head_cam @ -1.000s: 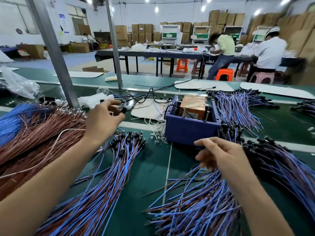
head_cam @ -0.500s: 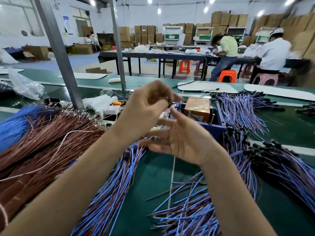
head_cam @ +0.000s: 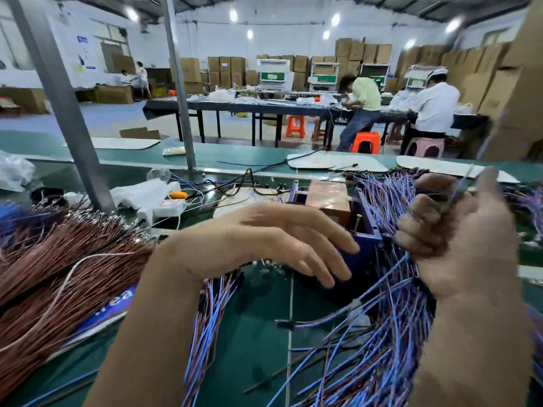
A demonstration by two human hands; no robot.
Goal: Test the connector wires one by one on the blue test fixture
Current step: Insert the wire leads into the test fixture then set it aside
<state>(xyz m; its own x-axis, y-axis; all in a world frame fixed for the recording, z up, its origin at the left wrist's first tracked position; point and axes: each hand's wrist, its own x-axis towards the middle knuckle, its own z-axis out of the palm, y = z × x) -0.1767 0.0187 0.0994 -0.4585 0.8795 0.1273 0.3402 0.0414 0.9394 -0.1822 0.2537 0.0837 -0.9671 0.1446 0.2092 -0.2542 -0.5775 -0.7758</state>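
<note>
Connector wires lie in heaps: copper-brown wires [head_cam: 58, 259] far left, blue ones [head_cam: 211, 312] under the left hand [head_cam: 279, 245], which hovers released, fingers spread, just before the blue test fixture [head_cam: 364, 230]. Right of the fixture, the right hand [head_cam: 458, 230] pinches one blue wire [head_cam: 470, 174], raised upright; this hand looks nearer to plugging it in, leftward and down

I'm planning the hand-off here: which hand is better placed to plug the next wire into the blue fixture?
Probably the right hand: it pinches a wire just right of the fixture. The left hand hangs open and empty before it.
</note>
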